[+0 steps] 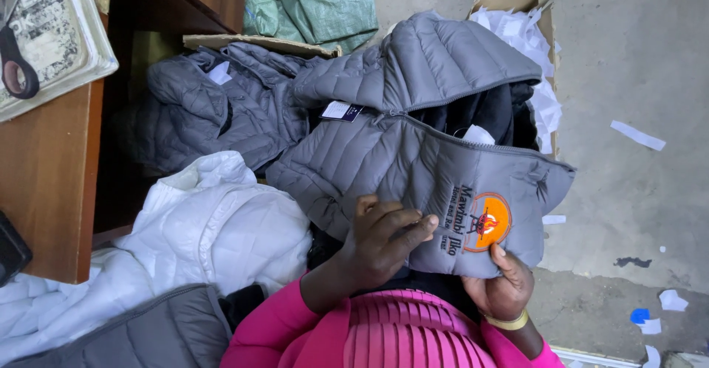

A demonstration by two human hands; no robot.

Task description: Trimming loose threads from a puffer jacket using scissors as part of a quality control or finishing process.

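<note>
Paper scraps (638, 135) and a cardboard box (517, 0) lie on the grey concrete floor (635, 50).

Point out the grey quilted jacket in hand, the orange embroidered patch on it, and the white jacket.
grey quilted jacket (384, 157): head view, front panel.
orange embroidered patch (489, 222): head view, its centre.
white jacket (221, 228): head view, puffed middle.
</note>
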